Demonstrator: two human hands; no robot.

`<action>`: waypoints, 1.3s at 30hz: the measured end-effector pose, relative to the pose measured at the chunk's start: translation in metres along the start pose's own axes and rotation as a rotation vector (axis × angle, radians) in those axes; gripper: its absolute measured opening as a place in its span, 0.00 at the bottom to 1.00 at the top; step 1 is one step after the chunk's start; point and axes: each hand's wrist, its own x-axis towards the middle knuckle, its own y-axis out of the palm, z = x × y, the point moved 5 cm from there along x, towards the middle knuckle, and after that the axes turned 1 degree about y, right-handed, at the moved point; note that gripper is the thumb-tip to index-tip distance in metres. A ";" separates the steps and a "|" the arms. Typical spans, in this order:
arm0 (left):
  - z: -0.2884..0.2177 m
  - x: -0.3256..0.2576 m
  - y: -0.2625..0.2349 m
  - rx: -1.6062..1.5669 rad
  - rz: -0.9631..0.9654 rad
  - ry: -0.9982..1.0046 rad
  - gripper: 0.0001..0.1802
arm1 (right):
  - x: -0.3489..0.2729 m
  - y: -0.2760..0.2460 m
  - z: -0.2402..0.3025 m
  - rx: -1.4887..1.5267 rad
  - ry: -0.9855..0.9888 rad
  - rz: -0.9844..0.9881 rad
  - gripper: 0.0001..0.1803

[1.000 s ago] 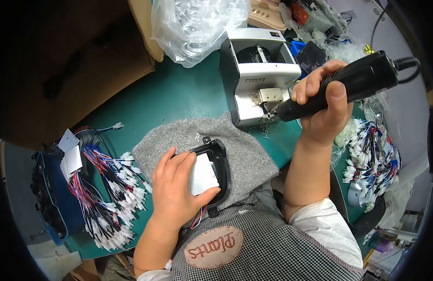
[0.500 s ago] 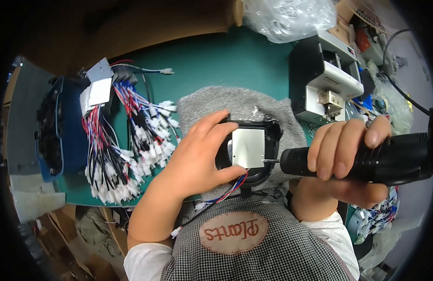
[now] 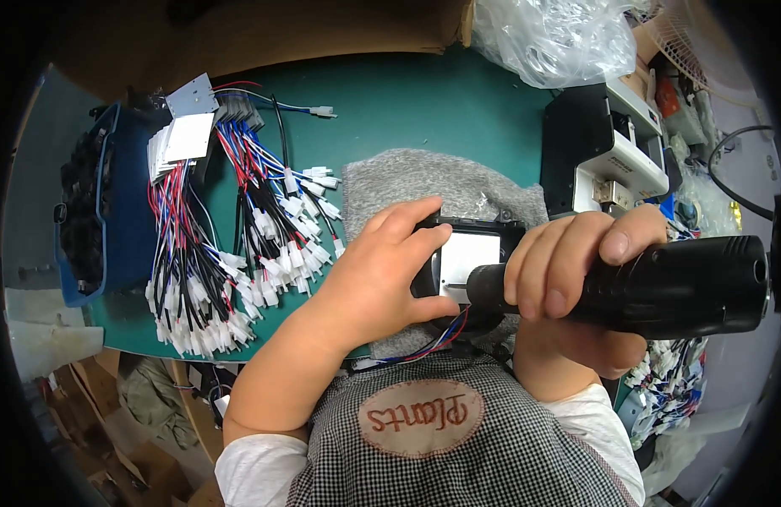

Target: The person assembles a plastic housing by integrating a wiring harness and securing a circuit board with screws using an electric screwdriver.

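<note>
My left hand [image 3: 378, 275] grips the left side of a black plastic housing [image 3: 513, 230], fingers over its far edge and thumb at the near edge. Inside the housing sits a bright, flat metal plate [image 3: 468, 252]. Red, blue, white and black wires [image 3: 433, 345] trail from it toward my apron. My right hand [image 3: 576, 270] is wrapped round a black electric screwdriver [image 3: 703, 287], lying nearly level. Its nose covers the plate's lower right part, and the bit's tip is hidden. Under the housing lies a grey cloth [image 3: 433, 173].
On the left, bundles of wired metal plates [image 3: 188, 137] with white connectors [image 3: 209, 329] lie on the green mat [image 3: 382, 101]. Beyond them stands a blue bin [image 3: 103, 253] of black parts. A black-and-white machine [image 3: 589, 152] and clear plastic bag [image 3: 559, 42] are at the far right.
The screwdriver has moved left, and its nose now overlaps the plate, hiding the bit that showed before. The view has shifted a little; my left hand keeps its hold on the housing.
</note>
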 end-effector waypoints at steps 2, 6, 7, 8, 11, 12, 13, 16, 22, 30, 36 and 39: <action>0.001 -0.001 0.000 -0.024 -0.017 0.003 0.40 | 0.000 0.002 -0.002 -0.005 0.008 0.001 0.31; -0.003 -0.001 -0.001 -0.015 -0.031 0.019 0.38 | -0.008 0.006 -0.005 -0.071 0.071 -0.043 0.33; -0.002 -0.002 0.001 -0.028 -0.027 0.021 0.38 | -0.010 0.008 -0.006 -0.109 0.093 -0.022 0.34; -0.002 -0.003 0.002 -0.038 -0.023 0.021 0.38 | -0.010 0.010 -0.006 -0.106 0.094 0.010 0.34; -0.001 -0.003 0.004 -0.046 -0.021 0.016 0.38 | -0.004 0.012 -0.007 -0.131 0.116 0.211 0.33; 0.001 -0.003 0.005 -0.052 -0.005 0.002 0.38 | 0.000 0.014 -0.008 -0.158 0.118 0.267 0.33; 0.003 -0.003 0.006 -0.053 -0.010 -0.003 0.38 | 0.004 0.012 -0.014 -0.155 0.123 0.272 0.33; 0.001 -0.003 0.000 -0.039 0.002 -0.013 0.38 | 0.016 0.028 -0.018 -0.191 0.023 0.545 0.32; 0.013 0.000 0.000 -0.098 -0.020 -0.008 0.37 | 0.019 0.032 -0.028 -0.208 0.058 0.428 0.31; 0.003 -0.012 0.015 -0.178 -0.060 0.062 0.40 | -0.018 0.023 -0.023 -0.055 0.036 0.031 0.31; -0.004 -0.017 0.012 -0.146 -0.025 -0.010 0.39 | -0.023 0.024 -0.015 -0.055 0.027 -0.015 0.32; -0.006 -0.017 0.006 -0.141 -0.021 -0.017 0.39 | -0.022 0.027 -0.013 -0.047 0.018 -0.051 0.32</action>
